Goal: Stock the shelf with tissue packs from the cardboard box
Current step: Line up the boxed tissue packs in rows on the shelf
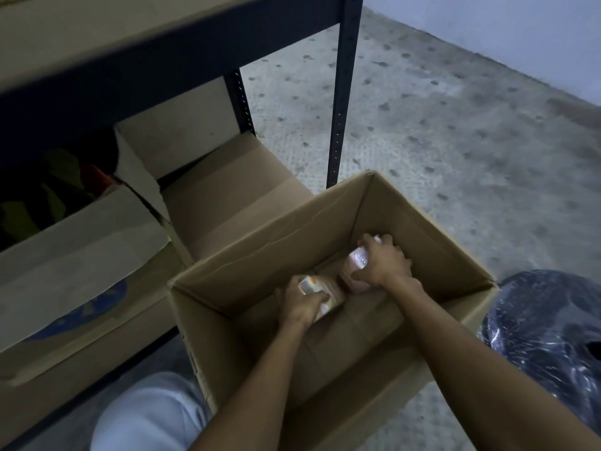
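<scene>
An open cardboard box stands on the floor in front of me, and both my arms reach down into it. My left hand is closed around a shiny tissue pack near the box bottom. My right hand grips a second pinkish tissue pack just beyond it. The dark metal shelf rises at the upper left, its board blurred. Hands cover most of both packs.
Under the shelf sit other cardboard boxes, one open with coloured items inside. A dark plastic-wrapped bundle lies at the right. My knee in light trousers is at the lower left. Speckled concrete floor stretches beyond.
</scene>
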Demonstrator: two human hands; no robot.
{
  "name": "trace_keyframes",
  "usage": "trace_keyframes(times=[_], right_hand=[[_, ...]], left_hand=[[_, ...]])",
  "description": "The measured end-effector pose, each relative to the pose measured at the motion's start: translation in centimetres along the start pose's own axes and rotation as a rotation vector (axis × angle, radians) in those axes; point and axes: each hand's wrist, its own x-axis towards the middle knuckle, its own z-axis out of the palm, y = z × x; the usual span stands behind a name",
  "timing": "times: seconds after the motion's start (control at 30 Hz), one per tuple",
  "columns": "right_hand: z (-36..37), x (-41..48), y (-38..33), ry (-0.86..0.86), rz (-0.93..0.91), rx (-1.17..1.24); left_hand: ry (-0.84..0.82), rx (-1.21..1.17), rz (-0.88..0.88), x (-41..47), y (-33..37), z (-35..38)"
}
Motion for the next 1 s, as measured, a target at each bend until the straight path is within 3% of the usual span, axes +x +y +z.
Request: trace_keyframes(times=[0.5, 1.0], right_hand=[[-5.6, -7.3, -1.4, 0.104, -0.080, 0.128], [-18.2, -20.7, -5.2, 0.504, -0.336, 0.265]], left_hand=[[0.033, 0.080, 0.211, -5.7, 2.2, -9.2], [-0.006, -0.187, 0.514, -18.3, 6.6, -21.9]])
